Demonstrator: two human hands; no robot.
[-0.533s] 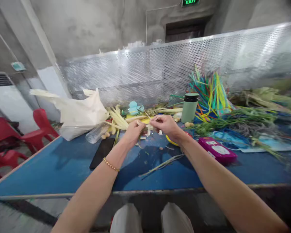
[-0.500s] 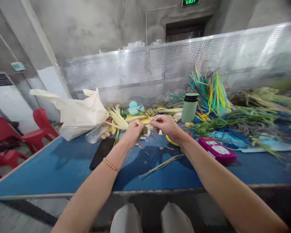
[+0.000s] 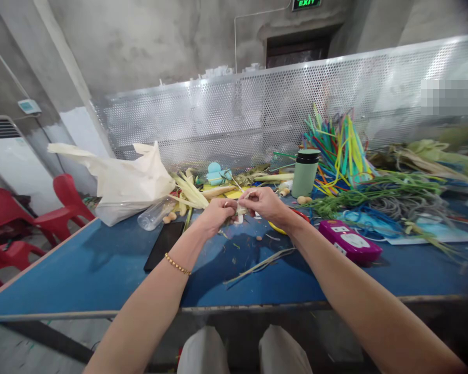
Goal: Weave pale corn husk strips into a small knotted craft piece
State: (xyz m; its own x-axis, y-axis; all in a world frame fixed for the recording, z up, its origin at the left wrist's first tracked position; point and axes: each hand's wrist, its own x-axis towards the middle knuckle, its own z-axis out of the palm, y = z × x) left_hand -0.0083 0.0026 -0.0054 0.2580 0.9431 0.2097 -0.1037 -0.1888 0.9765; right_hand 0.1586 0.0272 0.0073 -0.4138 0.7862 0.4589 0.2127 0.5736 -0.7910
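Over the middle of the blue table, my left hand (image 3: 217, 214) and my right hand (image 3: 264, 202) are close together, each pinching with thumb and fingertips. Between them is a small pale strip (image 3: 240, 212), perhaps dried husk; its exact kind is too small to make out. A gold bead bracelet (image 3: 178, 265) circles my left wrist. Behind my left hand lies a bundle of pale husk leaves (image 3: 192, 190). Small white scraps are scattered beneath my fingers. Under my right wrist shows part of a yellow and red ring-shaped thing (image 3: 277, 227), mostly covered.
On the left stand a white plastic bag (image 3: 134, 179), a clear bottle (image 3: 153, 215) and a black phone (image 3: 164, 246). To the right are a green tumbler (image 3: 305, 174), a magenta box (image 3: 349, 240), green cords (image 3: 378, 192) and colourful strips (image 3: 349, 150). Dry stalks (image 3: 259, 266) lie in front.
Both hands have come slightly closer together and a little lower, my left hand shifting rightward. The pale strip now shows between the fingertips. Things on the table have stayed put.
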